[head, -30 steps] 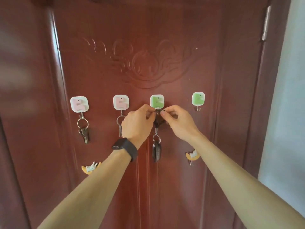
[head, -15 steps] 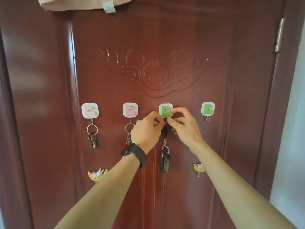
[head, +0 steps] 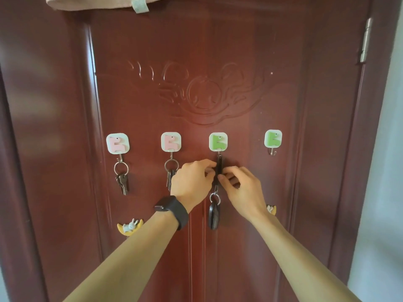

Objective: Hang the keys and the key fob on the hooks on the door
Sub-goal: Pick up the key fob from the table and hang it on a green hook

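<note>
Four square hooks sit in a row on the red-brown door [head: 239, 51]. A key bunch [head: 122, 178] hangs from the left pink hook [head: 117, 143]. Another key bunch [head: 170, 171] hangs from the second pink hook [head: 171, 141]. A black strap [head: 219, 165] hangs from the first green hook [head: 218, 141], with a ring and a black key fob [head: 214, 215] below. My left hand [head: 192, 182] and my right hand [head: 242, 188] pinch the strap from either side. The right green hook [head: 273, 138] holds nothing.
Two small yellow moon-and-rabbit hooks sit lower on the door, one at the left [head: 130, 227] and one partly hidden behind my right wrist [head: 272, 209]. A beige cloth [head: 98, 2] hangs over the door top. A hinge [head: 366, 40] and a pale wall [head: 383, 192] are at the right.
Both hands have slid down from the green hook plate to the strap's middle. The strap's top now hangs on the hook wire. The camera has tilted up slightly.
</note>
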